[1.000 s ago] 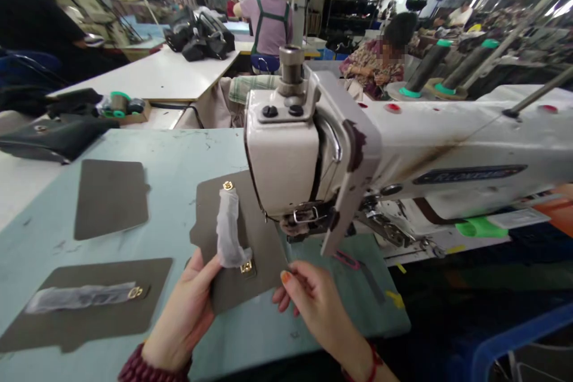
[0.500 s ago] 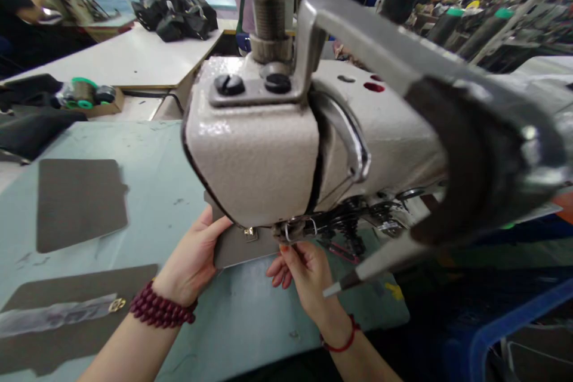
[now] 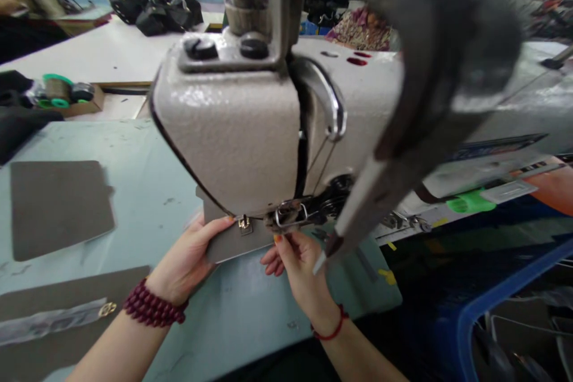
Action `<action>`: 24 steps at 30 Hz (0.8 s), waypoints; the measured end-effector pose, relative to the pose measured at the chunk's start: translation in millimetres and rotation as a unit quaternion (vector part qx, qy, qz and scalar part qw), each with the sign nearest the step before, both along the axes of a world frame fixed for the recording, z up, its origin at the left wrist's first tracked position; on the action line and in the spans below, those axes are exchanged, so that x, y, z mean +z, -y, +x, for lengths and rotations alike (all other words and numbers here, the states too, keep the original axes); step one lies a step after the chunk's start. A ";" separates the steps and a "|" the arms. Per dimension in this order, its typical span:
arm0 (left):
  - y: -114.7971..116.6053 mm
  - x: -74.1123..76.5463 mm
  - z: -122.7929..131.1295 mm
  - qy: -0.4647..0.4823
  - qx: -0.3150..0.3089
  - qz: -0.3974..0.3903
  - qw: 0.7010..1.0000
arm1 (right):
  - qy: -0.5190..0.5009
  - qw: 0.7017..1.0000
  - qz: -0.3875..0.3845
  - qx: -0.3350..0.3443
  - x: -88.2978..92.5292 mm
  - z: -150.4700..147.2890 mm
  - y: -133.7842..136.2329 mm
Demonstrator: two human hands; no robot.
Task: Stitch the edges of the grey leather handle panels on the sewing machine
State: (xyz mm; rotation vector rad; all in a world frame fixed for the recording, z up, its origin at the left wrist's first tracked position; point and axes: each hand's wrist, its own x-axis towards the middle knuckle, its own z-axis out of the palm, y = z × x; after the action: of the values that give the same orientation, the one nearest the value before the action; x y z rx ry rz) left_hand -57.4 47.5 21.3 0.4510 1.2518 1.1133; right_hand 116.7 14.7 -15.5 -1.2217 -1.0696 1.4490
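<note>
My left hand (image 3: 188, 256) grips the left edge of a grey leather panel (image 3: 230, 242) that lies under the head of a white sewing machine (image 3: 233, 131). A small gold clasp (image 3: 244, 224) shows on the panel just below the machine head. My right hand (image 3: 295, 259) pinches the panel's right edge beside the presser foot (image 3: 290, 215). Most of the panel is hidden by the machine.
A plain grey panel (image 3: 58, 206) lies on the pale blue table (image 3: 147, 191) at the left. Another grey panel with a wrapped strap and gold clasp (image 3: 54, 316) sits near the front left. Thread spools (image 3: 58, 91) and black bags (image 3: 152, 6) lie farther back. A blue bin (image 3: 505, 298) stands at the lower right.
My head has come much closer to the machine. Both hands have slid the grey panel forward under the machine head, which now hides the wrapped strap.
</note>
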 end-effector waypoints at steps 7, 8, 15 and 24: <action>-3.8 -2.3 -22.2 -0.094 -0.211 0.064 0.971 | -0.041 0.998 -0.047 0.032 3.2 -5.3 1.3; -4.8 0.4 -22.6 -0.112 -0.211 0.087 0.967 | -0.042 0.998 -0.045 0.027 3.4 -6.4 1.3; -2.7 5.9 -21.8 -0.182 -0.294 0.049 0.937 | -0.033 0.999 -0.028 0.003 4.9 -9.7 3.5; -3.6 6.4 -19.8 -0.213 -0.269 0.077 0.936 | -0.057 0.998 -0.035 -0.018 0.2 -16.0 0.5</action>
State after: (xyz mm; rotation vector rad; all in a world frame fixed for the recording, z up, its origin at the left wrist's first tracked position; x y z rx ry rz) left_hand -77.2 51.1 27.8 1.1287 1.3004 0.6570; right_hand 100.7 14.2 -15.3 -1.1868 -0.9215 1.5211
